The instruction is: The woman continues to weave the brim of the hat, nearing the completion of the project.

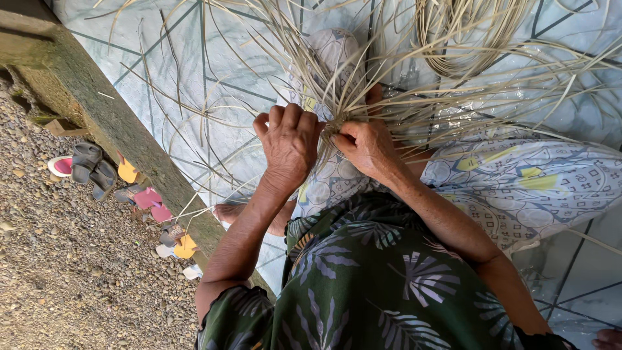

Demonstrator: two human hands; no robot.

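Note:
Both my hands meet at the centre of a bundle of pale dried reed strips (pixel 414 104) that fan out over my lap. My left hand (pixel 289 141) is closed in a fist around the strips at the knot where they cross. My right hand (pixel 367 146) pinches strips at the same knot (pixel 334 124), its fingertips touching the woven start. The strips radiate up and to the right. My knee under patterned cloth (pixel 330 52) lies beneath the knot.
A coil of the same reed (pixel 463 39) lies at the top on the pale tiled floor (pixel 194 97). A mossy concrete edge (pixel 110 116) runs diagonally at left. Below it, on gravel (pixel 65 259), are several sandals (pixel 94 170). My bare foot (pixel 228 212) rests near the edge.

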